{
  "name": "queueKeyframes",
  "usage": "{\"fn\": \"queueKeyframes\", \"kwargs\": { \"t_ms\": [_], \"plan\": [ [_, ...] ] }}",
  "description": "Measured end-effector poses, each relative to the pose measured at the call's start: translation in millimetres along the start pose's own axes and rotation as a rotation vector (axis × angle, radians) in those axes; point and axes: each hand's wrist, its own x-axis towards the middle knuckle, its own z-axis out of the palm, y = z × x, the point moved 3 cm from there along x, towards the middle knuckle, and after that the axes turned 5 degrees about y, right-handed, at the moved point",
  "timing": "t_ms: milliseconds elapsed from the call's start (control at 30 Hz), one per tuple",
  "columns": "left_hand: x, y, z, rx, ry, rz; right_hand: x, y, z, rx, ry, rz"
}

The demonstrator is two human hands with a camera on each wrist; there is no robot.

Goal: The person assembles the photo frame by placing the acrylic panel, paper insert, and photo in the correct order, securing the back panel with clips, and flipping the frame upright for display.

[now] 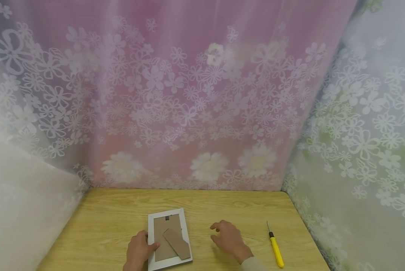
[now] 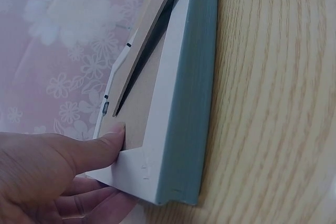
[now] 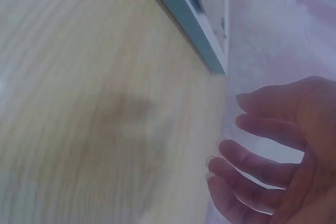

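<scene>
A picture frame (image 1: 160, 226) lies back side up on the table, its white border around a brown backing board. The slanted brown easel stand (image 1: 178, 244) sits on that backing, lifted at one end in the left wrist view. My left hand (image 1: 138, 248) grips the frame's left edge, thumb (image 2: 107, 145) on the back face and fingers at the outer side. To the right of the frame, my right hand (image 1: 227, 238) hovers above the table with loosely bent fingers and holds nothing. In the right wrist view, the frame's blue-grey side (image 3: 189, 27) shows beyond the fingertips.
A screwdriver (image 1: 275, 248) with a yellow handle lies on the wooden table (image 1: 121, 210), right of my right hand. A flowered pink curtain (image 1: 175, 113) hangs behind the table, and pale flowered sheets (image 1: 365, 150) flank both sides.
</scene>
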Motion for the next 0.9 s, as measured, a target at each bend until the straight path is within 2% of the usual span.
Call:
{"fn": "queueKeyframes", "kwargs": {
  "t_ms": [100, 267, 433, 700, 900],
  "plan": [
    [-0.1, 0.0, -0.9, -0.005, 0.000, 0.000, -1.0, 11.8, -8.3, 0.027, 0.028, 0.048],
    [-0.6, -0.9, -0.4, -0.012, -0.005, 0.003, -6.7, 32.6, -21.7, -0.004, 0.066, 0.124],
    [-1.3, -1.4, -0.6, -0.013, 0.001, 0.007, -16.2, 53.0, -31.8, -0.040, 0.064, 0.202],
    [-1.9, -2.1, -0.1, -0.014, 0.006, 0.004, -34.9, 81.3, -49.7, -0.087, 0.087, 0.250],
    [-1.5, -3.1, -0.6, -0.017, 0.006, 0.017, -47.5, 110.0, -58.9, -0.083, 0.076, 0.351]
  ]
}}
